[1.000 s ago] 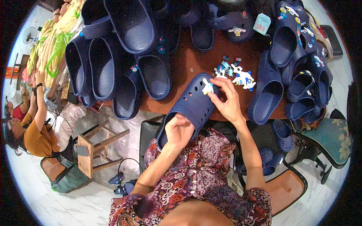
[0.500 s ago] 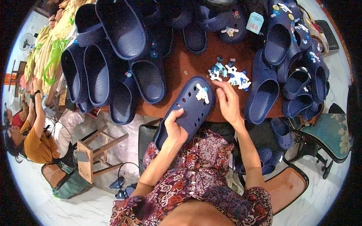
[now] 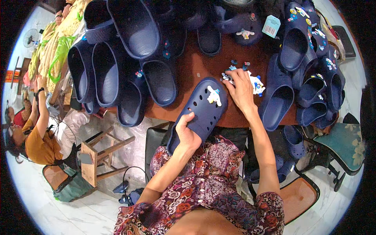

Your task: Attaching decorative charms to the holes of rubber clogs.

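My left hand (image 3: pixel 188 133) grips a navy clog (image 3: pixel 200 102) by its side, thumb on top near the holes. The clog is held tilted at the table's front edge, toe pointing away. A white charm (image 3: pixel 214 96) with a blue top sits on its toe. Over a small pile of white and blue shoe charms (image 3: pixel 257 85) is my right hand (image 3: pixel 241 88). Its fingers bend down among the charms, thumb and forefinger a little apart. The hand covers part of the pile, and nothing is plainly held in it.
Several navy clogs (image 3: pixel 105 76) are stacked at the left of the brown table (image 3: pixel 188 84). More clogs with charms (image 3: pixel 293 47) pile up at the right, near a pale blue tag (image 3: pixel 271 26). A wooden stool (image 3: pixel 89 164) and another person (image 3: pixel 41 143) are at left.
My right hand has moved from beside the clog's toe, away from me, onto the charms. The clog stays in my left hand, and the whole view has shifted slightly.
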The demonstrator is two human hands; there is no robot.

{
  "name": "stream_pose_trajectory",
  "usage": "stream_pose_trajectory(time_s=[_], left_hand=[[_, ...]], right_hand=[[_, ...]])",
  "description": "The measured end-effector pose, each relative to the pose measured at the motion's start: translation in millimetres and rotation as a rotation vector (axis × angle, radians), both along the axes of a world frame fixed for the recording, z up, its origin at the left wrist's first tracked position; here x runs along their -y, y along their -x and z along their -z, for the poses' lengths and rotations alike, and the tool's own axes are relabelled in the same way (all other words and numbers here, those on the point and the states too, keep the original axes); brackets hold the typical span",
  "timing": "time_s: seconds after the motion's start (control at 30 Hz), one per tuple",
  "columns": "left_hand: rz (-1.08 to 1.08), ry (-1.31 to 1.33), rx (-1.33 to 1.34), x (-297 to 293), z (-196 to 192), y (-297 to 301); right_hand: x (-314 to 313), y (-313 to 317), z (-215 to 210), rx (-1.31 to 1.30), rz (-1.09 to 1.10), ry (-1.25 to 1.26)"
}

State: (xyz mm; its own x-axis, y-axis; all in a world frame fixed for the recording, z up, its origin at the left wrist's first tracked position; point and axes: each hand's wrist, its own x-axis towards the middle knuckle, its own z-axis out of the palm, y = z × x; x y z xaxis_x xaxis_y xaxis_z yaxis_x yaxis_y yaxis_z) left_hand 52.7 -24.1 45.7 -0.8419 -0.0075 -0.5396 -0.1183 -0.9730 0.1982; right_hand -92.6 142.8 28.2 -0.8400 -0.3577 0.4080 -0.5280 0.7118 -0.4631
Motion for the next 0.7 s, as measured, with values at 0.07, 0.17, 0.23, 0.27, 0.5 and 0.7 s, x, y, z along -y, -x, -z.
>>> stream_pose_trajectory(time_s=[0.07,0.17,0.23,0.27,0.5,0.7], left_hand=[[-0.006,-0.027,-0.026,-1,-3,2],[0.003,-0.044,-0.044,-2,-2,3],[0.011,0.052,-0.032,-4,-5,4],[0.008,0.053,-0.030,-4,-5,4],[0.002,-0.007,-0.069,-3,2,1],[0.000,0.003,-0.030,-2,-2,3]], right_hand=[[0,4,-1,0.015,0.025,-0.032],[1,7,3,0.031,0.031,-0.005],[2,7,4,0.030,0.029,-0.008],[2,6,4,0.024,0.032,0.008],[-5,-6,3,0.110,0.108,0.185],[1,-30,-16,0.285,0.096,0.399]])
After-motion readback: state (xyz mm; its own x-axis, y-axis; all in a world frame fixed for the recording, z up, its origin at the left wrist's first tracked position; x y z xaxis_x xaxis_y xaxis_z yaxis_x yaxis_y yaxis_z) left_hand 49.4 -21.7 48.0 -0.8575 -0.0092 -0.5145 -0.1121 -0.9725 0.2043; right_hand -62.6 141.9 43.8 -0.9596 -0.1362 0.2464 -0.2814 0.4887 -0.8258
